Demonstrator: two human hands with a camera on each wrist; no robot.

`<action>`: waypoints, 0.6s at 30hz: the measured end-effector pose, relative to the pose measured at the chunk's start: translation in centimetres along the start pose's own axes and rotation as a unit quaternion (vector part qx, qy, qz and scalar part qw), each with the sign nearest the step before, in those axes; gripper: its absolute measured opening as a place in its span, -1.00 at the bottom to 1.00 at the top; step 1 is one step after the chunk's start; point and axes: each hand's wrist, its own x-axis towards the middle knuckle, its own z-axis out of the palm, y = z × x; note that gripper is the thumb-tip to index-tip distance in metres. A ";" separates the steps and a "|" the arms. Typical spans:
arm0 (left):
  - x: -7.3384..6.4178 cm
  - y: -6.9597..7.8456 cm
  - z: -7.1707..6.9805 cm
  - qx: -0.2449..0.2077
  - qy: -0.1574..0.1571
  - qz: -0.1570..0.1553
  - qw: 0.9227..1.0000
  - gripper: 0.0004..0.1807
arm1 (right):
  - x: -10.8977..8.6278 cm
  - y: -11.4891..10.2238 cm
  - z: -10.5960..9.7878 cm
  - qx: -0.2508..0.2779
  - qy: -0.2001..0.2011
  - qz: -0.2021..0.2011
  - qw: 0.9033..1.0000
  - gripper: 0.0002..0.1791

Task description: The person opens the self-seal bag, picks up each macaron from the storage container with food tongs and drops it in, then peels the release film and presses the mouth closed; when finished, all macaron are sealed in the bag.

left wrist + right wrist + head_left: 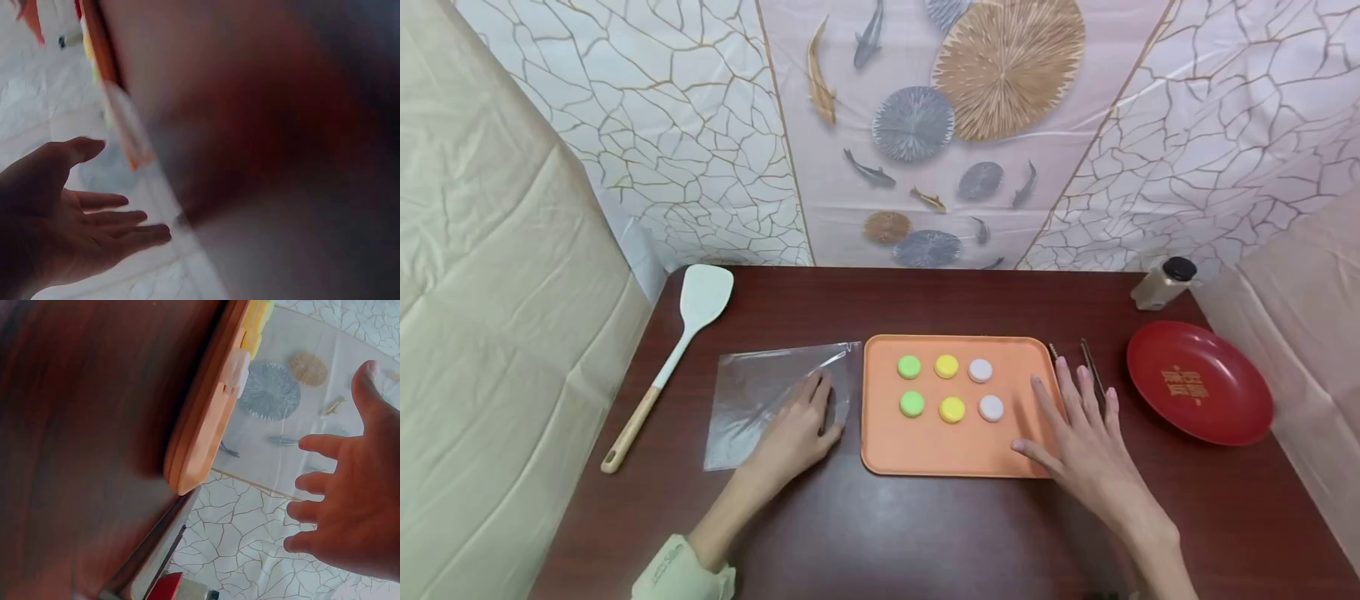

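Over a clear plastic bag (737, 417) left of the middle, my left hand (793, 429) hovers or rests lightly; which one I cannot tell. In the left wrist view its fingers (119, 217) extend loosely and hold nothing. My right hand (1093, 454) spreads its fingers above the right edge of an orange tray (925, 454), palm down and empty. On the tray sit small round macaron-like pieces in two rows: green (909, 367), yellow (947, 366) and pale lilac (981, 370). Metal tongs (1091, 364) lie just right of the tray, partly hidden by the right hand's fingers.
At the far left lies a white spatula (700, 300) with a wooden handle. On the right are a red plate (1217, 408) with gold characters and a black-capped seasoning bottle (1157, 287). Patterned cloth (880, 192) hangs behind the dark wooden table (805, 542).
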 end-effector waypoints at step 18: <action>-1.5 2.3 2.9 0.032 0.011 -0.008 0.999 -0.28 | -0.8 2.4 1.3 0.023 -0.002 0.032 0.999 -0.04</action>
